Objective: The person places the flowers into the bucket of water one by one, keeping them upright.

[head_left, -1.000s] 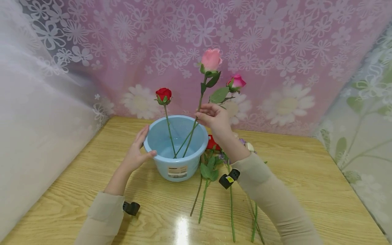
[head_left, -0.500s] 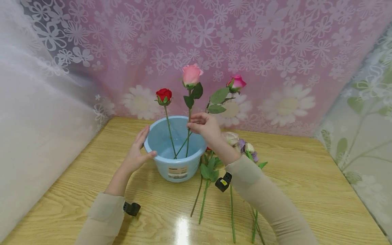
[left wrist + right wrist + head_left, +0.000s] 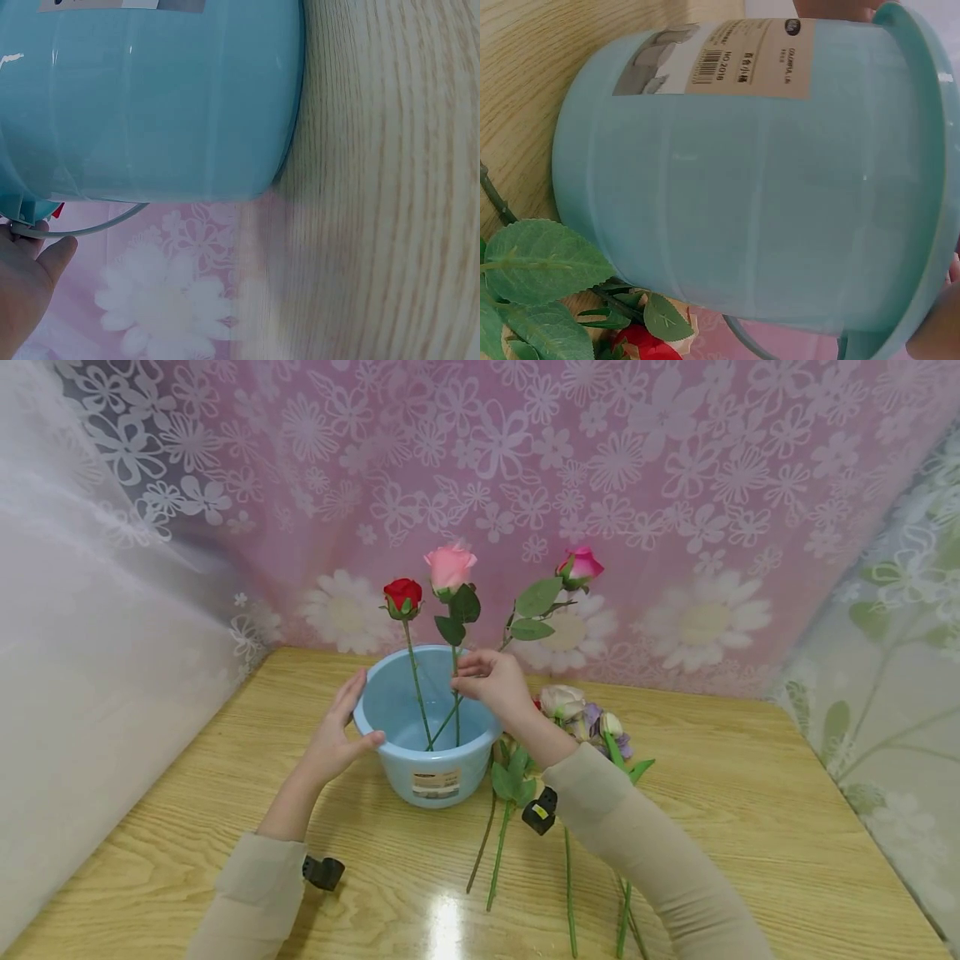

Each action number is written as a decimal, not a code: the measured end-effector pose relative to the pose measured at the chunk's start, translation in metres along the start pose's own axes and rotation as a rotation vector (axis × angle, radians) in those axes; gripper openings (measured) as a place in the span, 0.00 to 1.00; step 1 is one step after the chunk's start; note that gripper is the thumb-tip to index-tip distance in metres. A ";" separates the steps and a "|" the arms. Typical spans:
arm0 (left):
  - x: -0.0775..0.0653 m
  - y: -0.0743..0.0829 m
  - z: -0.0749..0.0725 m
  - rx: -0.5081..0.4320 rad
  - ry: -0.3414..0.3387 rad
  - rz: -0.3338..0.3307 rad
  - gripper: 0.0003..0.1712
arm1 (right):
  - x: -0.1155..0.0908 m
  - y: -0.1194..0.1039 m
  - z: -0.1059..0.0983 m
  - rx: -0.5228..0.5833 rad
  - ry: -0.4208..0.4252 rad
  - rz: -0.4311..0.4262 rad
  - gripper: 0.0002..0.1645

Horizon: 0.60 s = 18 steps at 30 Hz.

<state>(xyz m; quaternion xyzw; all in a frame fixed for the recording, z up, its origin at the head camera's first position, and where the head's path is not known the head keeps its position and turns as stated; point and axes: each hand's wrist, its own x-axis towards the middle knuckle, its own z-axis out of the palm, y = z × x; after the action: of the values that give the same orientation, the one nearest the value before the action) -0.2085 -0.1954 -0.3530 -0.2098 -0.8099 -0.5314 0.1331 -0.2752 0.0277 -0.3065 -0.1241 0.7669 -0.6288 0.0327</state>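
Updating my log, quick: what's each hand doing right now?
Left hand: holding the blue bucket at its rim.
Right hand: pinching the light pink rose by its stem.

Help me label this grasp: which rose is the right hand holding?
The light pink rose, its bloom between the red rose and magenta rose; the right hand pinches its stem.

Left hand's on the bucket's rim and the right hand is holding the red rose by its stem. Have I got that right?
Not quite: the head view shows the right hand holding the light pink rose by its stem, not the red rose. The left hand is on the bucket's rim.
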 end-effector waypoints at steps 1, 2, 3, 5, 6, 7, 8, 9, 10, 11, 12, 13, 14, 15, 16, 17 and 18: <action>0.000 0.000 0.000 0.001 0.000 -0.001 0.55 | 0.000 0.000 0.001 -0.026 -0.002 0.004 0.14; 0.000 0.000 0.000 0.001 0.001 0.000 0.55 | 0.000 0.000 0.001 -0.050 -0.003 0.007 0.14; 0.000 0.000 0.000 0.001 0.001 0.000 0.55 | 0.001 0.000 0.001 -0.073 -0.008 0.007 0.14; 0.000 -0.001 0.000 0.001 0.002 0.002 0.55 | 0.001 -0.001 0.002 -0.110 -0.014 0.008 0.14; 0.000 -0.001 0.000 0.001 0.002 0.003 0.55 | 0.000 -0.002 0.002 -0.122 -0.017 0.009 0.14; 0.000 -0.001 0.000 -0.001 0.003 0.004 0.55 | 0.000 -0.002 0.002 -0.131 -0.021 0.009 0.14; 0.000 -0.001 0.000 -0.003 0.004 0.005 0.55 | 0.000 -0.002 0.002 -0.142 -0.025 0.010 0.14; 0.000 -0.002 0.001 -0.004 0.005 0.005 0.56 | 0.000 -0.003 0.002 -0.150 -0.028 0.011 0.14; 0.000 -0.002 0.001 -0.005 0.006 0.007 0.56 | 0.000 -0.003 0.002 -0.157 -0.030 0.013 0.14; 0.000 -0.002 0.001 -0.005 0.007 0.008 0.56 | 0.000 -0.002 0.002 -0.162 -0.033 0.013 0.14; 0.000 -0.002 0.001 -0.003 0.007 0.010 0.57 | 0.000 -0.002 0.002 -0.164 -0.036 0.014 0.14; 0.000 -0.002 0.001 -0.004 0.008 0.012 0.57 | 0.000 -0.002 0.002 -0.164 -0.038 0.016 0.14; 0.000 -0.003 0.001 -0.003 0.009 0.013 0.57 | 0.000 -0.002 0.002 -0.165 -0.040 0.017 0.13; 0.000 -0.003 0.001 -0.001 0.009 0.014 0.56 | 0.000 -0.002 0.001 -0.167 -0.039 0.017 0.13; 0.000 -0.003 0.001 0.002 0.009 0.015 0.56 | 0.000 -0.002 0.001 -0.174 -0.037 0.015 0.13; 0.000 -0.003 0.001 0.004 0.010 0.015 0.56 | 0.000 -0.002 0.001 -0.177 -0.037 0.013 0.13; 0.000 -0.003 0.001 0.004 0.010 0.013 0.56 | 0.000 -0.002 0.001 -0.180 -0.037 0.012 0.13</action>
<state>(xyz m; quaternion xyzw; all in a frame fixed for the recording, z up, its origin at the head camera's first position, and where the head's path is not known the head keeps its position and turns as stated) -0.2100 -0.1958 -0.3562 -0.2125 -0.8087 -0.5301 0.1409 -0.2745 0.0267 -0.3048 -0.1336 0.8203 -0.5547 0.0394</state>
